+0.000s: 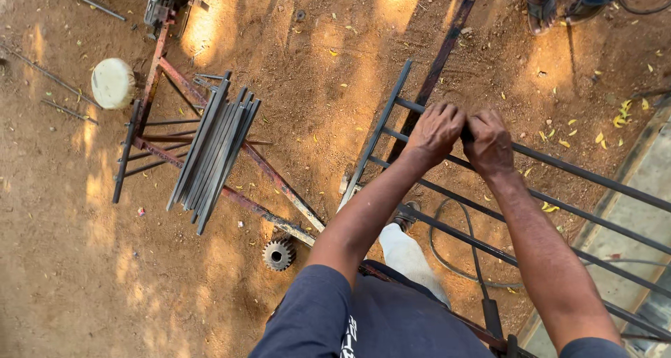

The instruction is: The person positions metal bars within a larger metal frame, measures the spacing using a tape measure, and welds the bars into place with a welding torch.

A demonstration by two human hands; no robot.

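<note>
Above the dirt ground, we are gripping one dark bar of a metal grille frame (pixel 559 190) with both hands: our left hand (pixel 435 131) and right hand (pixel 488 142) are curling their fingers shut around it, knuckles nearly touching. Parallel grey bars are running slantwise across the frame. Left of the frame, a bundle of flat steel strips (pixel 213 152) is lying on a rusty stand (pixel 210 145), with a toothed gear (pixel 279 254) beside it and a pale round object (pixel 112 83) farther out. Beyond the frame, another person's sandalled feet (pixel 559 5) are being cut off by the edge.
</note>
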